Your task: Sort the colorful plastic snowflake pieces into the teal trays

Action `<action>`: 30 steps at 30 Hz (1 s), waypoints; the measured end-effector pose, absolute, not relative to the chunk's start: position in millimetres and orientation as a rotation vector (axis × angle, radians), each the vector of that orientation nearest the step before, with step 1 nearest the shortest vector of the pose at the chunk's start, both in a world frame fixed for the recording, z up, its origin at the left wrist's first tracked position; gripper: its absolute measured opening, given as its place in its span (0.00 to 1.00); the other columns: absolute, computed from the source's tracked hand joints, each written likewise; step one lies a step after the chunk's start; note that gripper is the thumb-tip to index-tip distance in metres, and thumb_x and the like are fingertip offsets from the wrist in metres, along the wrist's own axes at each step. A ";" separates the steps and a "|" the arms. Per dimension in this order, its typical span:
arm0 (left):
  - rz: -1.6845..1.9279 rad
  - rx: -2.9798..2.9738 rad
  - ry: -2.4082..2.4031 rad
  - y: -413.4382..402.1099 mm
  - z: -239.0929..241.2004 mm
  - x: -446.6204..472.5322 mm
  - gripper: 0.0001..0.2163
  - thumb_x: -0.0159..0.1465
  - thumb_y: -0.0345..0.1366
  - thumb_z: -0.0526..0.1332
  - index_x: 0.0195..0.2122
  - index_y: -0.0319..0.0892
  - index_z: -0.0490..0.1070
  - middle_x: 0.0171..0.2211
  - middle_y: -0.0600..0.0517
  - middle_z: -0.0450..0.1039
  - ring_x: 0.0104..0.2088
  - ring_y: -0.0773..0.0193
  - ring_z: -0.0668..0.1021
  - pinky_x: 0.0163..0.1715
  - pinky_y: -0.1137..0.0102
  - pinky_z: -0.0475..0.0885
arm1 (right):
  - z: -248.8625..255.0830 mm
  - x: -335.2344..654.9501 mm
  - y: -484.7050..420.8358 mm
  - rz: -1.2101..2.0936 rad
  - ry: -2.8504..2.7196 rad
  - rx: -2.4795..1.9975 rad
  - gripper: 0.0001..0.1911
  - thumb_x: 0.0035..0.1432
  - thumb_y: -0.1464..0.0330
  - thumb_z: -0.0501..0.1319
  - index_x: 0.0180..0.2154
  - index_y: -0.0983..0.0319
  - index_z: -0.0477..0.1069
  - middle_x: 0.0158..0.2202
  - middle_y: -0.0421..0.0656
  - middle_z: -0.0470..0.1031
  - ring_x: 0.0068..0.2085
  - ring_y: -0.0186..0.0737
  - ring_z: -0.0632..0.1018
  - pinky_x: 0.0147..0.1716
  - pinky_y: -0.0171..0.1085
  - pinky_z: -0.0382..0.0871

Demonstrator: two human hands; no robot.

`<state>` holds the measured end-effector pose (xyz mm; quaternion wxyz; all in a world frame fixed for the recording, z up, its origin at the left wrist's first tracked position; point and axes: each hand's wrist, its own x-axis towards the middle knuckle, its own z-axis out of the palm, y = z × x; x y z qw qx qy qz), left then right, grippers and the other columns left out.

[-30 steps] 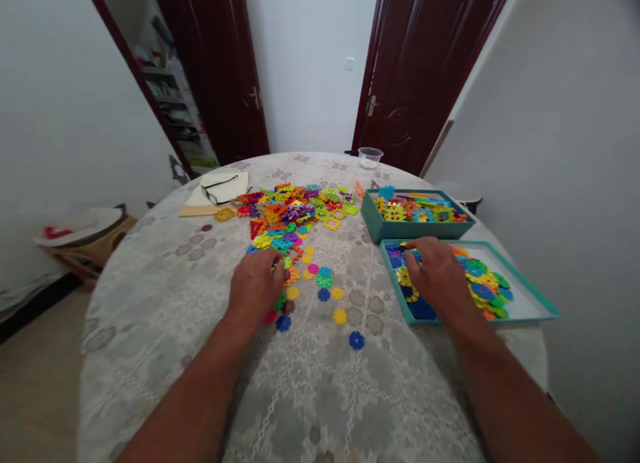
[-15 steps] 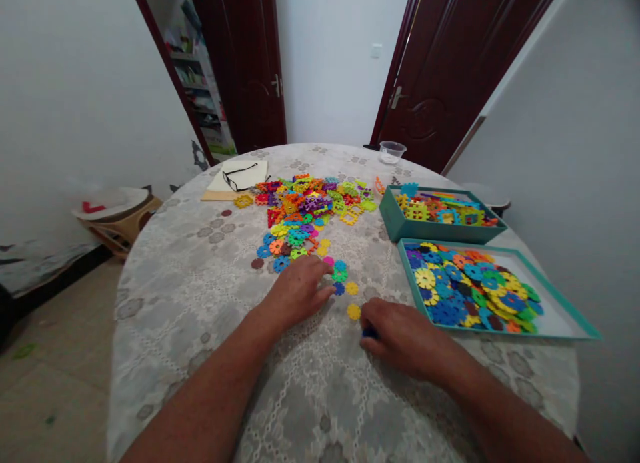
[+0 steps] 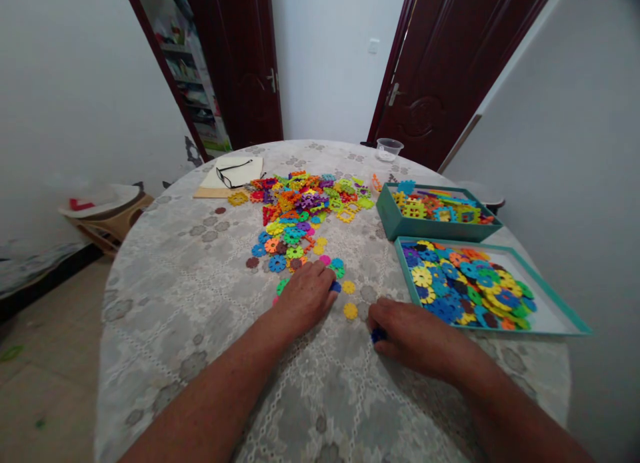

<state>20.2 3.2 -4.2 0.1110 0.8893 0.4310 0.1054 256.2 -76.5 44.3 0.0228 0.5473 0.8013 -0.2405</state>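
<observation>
My left hand (image 3: 309,291) is over the middle of the table, its thumb and fingers closed on the edge of a blue notched disc (image 3: 335,286). To the right, my right hand (image 3: 403,328) grips dark blue notched pieces (image 3: 379,335) between thumb and curled fingers; how many is hidden. A yellow disc (image 3: 350,310) lies between the hands, and another yellow disc (image 3: 349,287) sits just beyond it. Green discs (image 3: 337,272) and a pink disc (image 3: 325,260) lie just past my left fingertips. More discs peek out beside my left wrist.
A heap of colourful plastic pieces (image 3: 305,196) spreads across the far middle. On the right stand a teal box (image 3: 435,231) of pieces and a shallow teal lid (image 3: 555,296) with discs. Glasses (image 3: 227,176) rest on a pad at the left; a clear bowl (image 3: 389,150) is at the back.
My left fingers have closed on the blue disc that lay on the cloth. My right hand has shifted slightly right, still holding dark blue pieces. The view has moved a little.
</observation>
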 end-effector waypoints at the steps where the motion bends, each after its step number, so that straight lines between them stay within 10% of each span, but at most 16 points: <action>1: 0.314 2.601 1.275 3.2 -4.1 20.6 0.08 0.68 0.38 0.60 0.47 0.42 0.72 0.48 0.44 0.72 0.50 0.53 0.73 0.54 0.59 0.69 | 44.1 256.7 -76.0 -0.772 2.490 1.684 0.07 0.54 0.72 0.64 0.37 0.59 0.72 0.39 0.44 0.76 0.38 0.42 0.76 0.36 0.37 0.61; 21: 0.334 2.508 1.330 0.5 -3.5 25.8 0.08 0.65 0.35 0.60 0.45 0.43 0.72 0.47 0.43 0.73 0.51 0.51 0.73 0.54 0.57 0.69 | 26.1 223.9 -54.9 -0.883 2.561 1.992 0.07 0.58 0.68 0.66 0.37 0.60 0.70 0.38 0.42 0.74 0.38 0.40 0.73 0.36 0.35 0.60; 30: 0.388 2.407 1.219 2.3 -5.4 27.5 0.06 0.64 0.32 0.60 0.42 0.45 0.70 0.40 0.49 0.77 0.42 0.57 0.77 0.39 0.66 0.69 | 15.1 218.5 -51.1 -1.132 2.711 2.091 0.11 0.62 0.70 0.61 0.47 0.58 0.72 0.34 0.38 0.76 0.35 0.39 0.75 0.37 0.36 0.64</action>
